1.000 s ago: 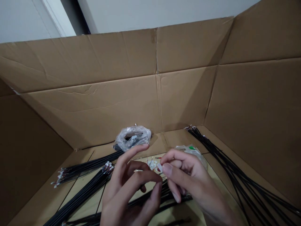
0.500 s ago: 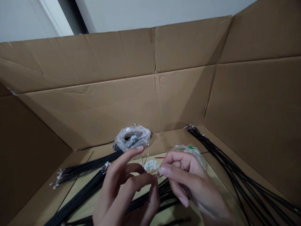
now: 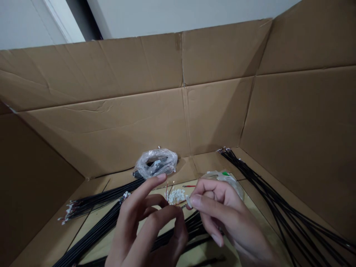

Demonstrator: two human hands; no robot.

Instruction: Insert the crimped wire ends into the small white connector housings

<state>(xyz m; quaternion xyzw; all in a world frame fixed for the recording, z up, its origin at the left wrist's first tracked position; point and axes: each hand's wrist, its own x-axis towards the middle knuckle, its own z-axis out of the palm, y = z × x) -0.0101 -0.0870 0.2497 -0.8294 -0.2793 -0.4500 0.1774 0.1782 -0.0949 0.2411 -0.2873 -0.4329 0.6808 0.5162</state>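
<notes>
I see the right hand (image 3: 222,211) pinching a small white connector (image 3: 188,200) at fingertip; left hand (image 3: 147,230) fingers curled on thin wire ends (image 3: 168,188) — loose white connectors (image 3: 175,195) just behind, black cable bundles (image 3: 97,207) around.

Two bare hands work thin wires inside a large brown cardboard box (image 3: 111,126).
The left hand (image 3: 147,230) pinches fine red wire ends (image 3: 167,188); the right hand (image 3: 222,215) pinches a small white plastic connector (image 3: 188,201). Long black cable bundles (image 3: 97,202) lie along the box floor's left and right edges, and a crumpled clear plastic bag (image 3: 156,163) sits by the far wall.
</notes>
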